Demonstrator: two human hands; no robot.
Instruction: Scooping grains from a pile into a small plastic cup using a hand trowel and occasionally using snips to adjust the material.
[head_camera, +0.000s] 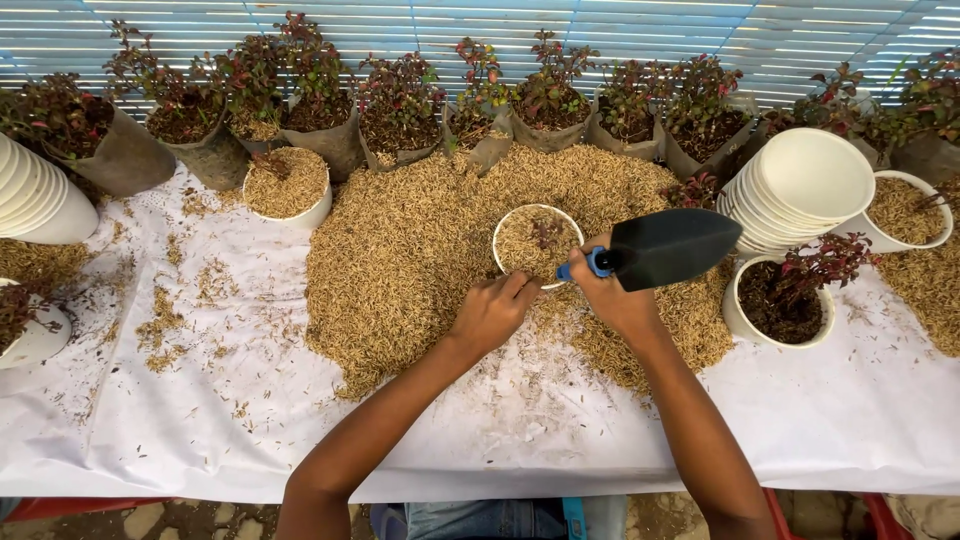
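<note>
Item: white pot (537, 240), husk-filled with a seedling, amid husk pile (400, 260) on bench (150, 400). Left hand (490, 312) grips its rim; right hand (610, 295) holds black trowel (670, 245). Risk: a tilted pot likely spills husk.

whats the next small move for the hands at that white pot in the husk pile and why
Probably press the husk down around the small plant. The white pot already looks filled to its rim, the left hand rests at its near edge, and the right hand holds the black trowel with its blade lifted off the husk pile, seemingly carrying nothing.
</note>
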